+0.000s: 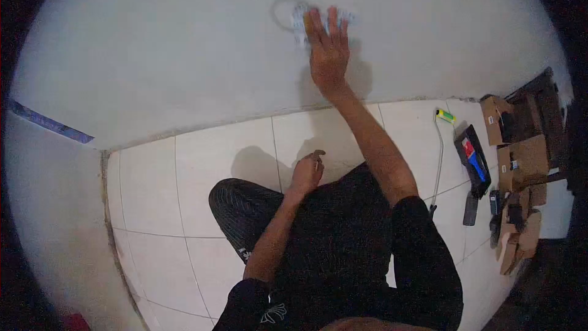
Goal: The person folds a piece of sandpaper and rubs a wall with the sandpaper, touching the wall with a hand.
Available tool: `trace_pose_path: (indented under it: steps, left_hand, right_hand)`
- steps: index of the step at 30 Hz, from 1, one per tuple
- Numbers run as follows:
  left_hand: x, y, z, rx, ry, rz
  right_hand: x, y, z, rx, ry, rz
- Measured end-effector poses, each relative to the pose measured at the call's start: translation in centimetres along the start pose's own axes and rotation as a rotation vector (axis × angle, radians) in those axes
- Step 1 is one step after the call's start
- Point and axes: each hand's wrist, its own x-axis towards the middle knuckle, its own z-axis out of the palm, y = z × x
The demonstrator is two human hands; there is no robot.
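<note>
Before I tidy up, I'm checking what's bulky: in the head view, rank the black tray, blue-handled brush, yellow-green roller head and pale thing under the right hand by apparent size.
1. Black tray
2. Blue-handled brush
3. Yellow-green roller head
Unranked: pale thing, blurred and partly covered by the right hand.

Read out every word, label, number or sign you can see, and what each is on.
No text can be read.
Patch under the right hand: blurred.
Purple strip: marks blurred.
Labels on cardboard boxes: too small.
White emblems on dark clothing: no readable letters.
</note>
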Motion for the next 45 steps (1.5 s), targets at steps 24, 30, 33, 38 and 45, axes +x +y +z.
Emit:
trace_pose_path:
  steps: [24, 30, 33, 38, 45]
  left_hand:
    - [-0.4, 0.0, -0.3, 0.002, -0.034, 0.023]
    - [-0.2, 0.0, -0.1, 0.002, -0.046, -0.03]
    - [-0.3, -0.6, 0.4, 0.083, 0.01, 0.073]
    - [-0.2, 0.1, -0.4, -0.018, -0.011, -0.023]
    - [0.0, -0.2, -0.1, -0.02, -0.001, 0.007]
  right_hand:
    - [3.0, -0.8, -1.2, -0.032, -0.018, 0.046]
    - [0.1, -0.3, -0.8, -0.107, -0.089, 0.061]
    - [6.0, -1.0, -1.8, -0.113, 0.04, 0.052]
    - [1.7, -0.1, -1.0, -0.039, 0.007, 0.022]
    - [6.4, -0.2, -1.9, -0.153, 0.005, 0.02]
